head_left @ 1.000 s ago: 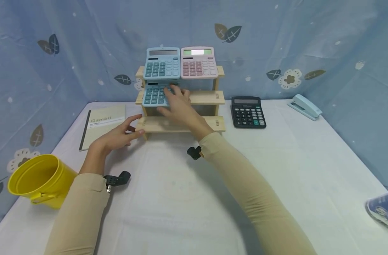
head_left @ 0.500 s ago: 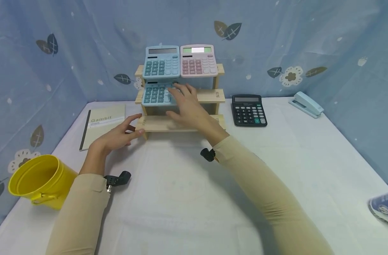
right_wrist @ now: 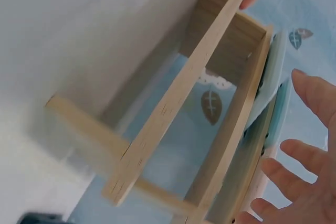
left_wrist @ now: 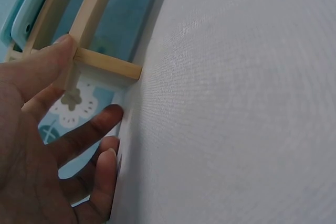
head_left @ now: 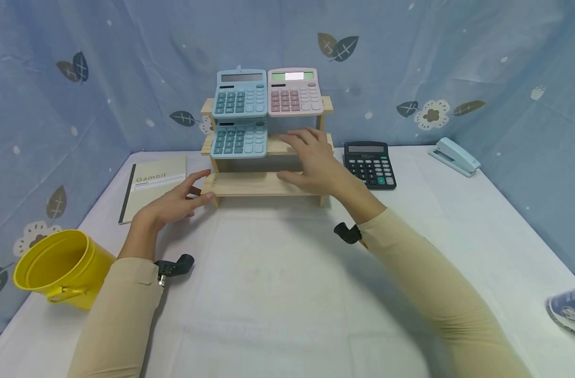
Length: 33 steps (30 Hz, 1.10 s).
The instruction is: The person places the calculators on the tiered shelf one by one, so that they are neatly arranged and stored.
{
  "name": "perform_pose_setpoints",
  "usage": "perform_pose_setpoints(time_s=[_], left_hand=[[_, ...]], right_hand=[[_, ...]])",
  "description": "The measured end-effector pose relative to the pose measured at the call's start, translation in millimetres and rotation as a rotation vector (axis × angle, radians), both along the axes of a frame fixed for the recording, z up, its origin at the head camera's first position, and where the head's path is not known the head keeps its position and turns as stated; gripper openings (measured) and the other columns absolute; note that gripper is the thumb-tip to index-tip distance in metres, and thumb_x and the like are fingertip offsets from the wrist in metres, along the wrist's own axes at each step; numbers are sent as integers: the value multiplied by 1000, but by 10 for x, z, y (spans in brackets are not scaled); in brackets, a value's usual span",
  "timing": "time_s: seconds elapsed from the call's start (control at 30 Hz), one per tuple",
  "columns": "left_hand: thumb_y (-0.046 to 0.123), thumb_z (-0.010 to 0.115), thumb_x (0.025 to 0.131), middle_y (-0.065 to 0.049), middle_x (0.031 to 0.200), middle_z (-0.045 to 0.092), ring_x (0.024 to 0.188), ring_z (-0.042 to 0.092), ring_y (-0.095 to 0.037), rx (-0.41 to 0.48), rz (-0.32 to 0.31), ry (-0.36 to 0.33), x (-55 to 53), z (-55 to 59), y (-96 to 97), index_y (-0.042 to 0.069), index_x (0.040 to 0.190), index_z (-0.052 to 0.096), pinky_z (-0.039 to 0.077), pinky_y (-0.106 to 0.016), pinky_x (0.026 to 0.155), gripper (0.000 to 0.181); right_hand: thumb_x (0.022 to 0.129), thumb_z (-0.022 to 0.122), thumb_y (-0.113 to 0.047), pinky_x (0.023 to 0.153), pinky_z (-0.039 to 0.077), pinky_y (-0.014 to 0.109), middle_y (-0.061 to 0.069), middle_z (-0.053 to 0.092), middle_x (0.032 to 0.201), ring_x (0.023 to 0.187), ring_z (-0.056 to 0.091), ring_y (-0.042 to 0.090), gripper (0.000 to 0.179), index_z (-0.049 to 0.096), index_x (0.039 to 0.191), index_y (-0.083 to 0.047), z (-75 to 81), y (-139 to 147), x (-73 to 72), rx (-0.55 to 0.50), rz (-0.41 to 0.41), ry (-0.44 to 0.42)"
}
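A three-tier wooden shelf (head_left: 259, 184) stands at the back middle of the table. My left hand (head_left: 171, 202) grips the left end of its lowest board, thumb at the front edge; the left wrist view shows thumb and forefinger on the wood (left_wrist: 107, 64). My right hand (head_left: 317, 165) is spread in front of the shelf's right half, holding nothing. A blue calculator (head_left: 239, 140) leans on the middle tier, left of that hand and apart from it. On the top tier, another blue calculator (head_left: 240, 94) and a pink calculator (head_left: 295, 93) lean side by side.
A black calculator (head_left: 369, 164) lies right of the shelf, partly behind my right arm. Farther right is a light-blue stapler (head_left: 455, 156). On the left are a notebook (head_left: 155, 184) and a yellow bucket (head_left: 62, 268). A blue can (head_left: 571, 310) sits at the right edge.
My right hand has left the blue calculator on the middle tier and moved to the right, with that calculator staying in place. The left hand has kept its spot on the shelf.
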<state>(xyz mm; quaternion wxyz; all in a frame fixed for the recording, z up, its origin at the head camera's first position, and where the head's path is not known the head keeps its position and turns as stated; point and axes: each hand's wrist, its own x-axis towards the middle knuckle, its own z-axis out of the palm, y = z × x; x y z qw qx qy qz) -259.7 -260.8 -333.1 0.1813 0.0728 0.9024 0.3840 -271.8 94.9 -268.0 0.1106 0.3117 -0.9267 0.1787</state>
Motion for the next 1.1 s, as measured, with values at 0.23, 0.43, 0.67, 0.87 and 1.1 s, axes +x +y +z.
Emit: perform_pose_setpoints(time_s=[0.23, 0.43, 0.67, 0.87, 1.1], left_hand=[[68, 55, 97, -25, 155, 35, 126, 53, -42, -7, 4, -2, 10, -11, -8, 46, 163, 3, 42, -58, 105, 87], [68, 55, 97, -24, 154, 34, 121, 54, -42, -27, 27, -14, 56, -9, -47, 47, 163, 2, 44, -52, 99, 88], [67, 55, 97, -24, 154, 34, 123, 54, -43, -18, 18, -15, 55, 18, 4, 46, 164, 3, 45, -51, 100, 87], [66, 55, 98, -24, 153, 35, 121, 54, -41, -19, 17, -12, 38, 28, 24, 46, 164, 3, 45, -46, 96, 86], [66, 56, 98, -23, 153, 35, 122, 53, -40, -9, 16, -14, 34, 6, 48, 46, 163, 4, 45, -46, 96, 86]], right_hand=[[93, 76, -41, 124, 8, 59, 12, 34, 164, 154, 18, 39, 71, 48, 153, -14, -23, 221, 106, 45, -15, 55], [93, 75, -42, 118, 11, 70, 12, 32, 165, 153, 13, 47, 70, 48, 153, -17, -44, 373, 130, 43, -41, 44], [91, 78, -42, 114, 13, 74, 12, 34, 163, 151, 14, 49, 74, 47, 154, -17, -53, 685, 145, 4, -94, 43], [90, 80, -41, 112, 13, 74, 12, 33, 164, 152, 12, 48, 78, 45, 155, -16, -57, 882, 126, -24, -138, 29], [91, 78, -39, 107, 16, 78, 15, 31, 164, 150, 13, 50, 76, 44, 155, -16, -86, 1057, 74, -38, -183, 21]])
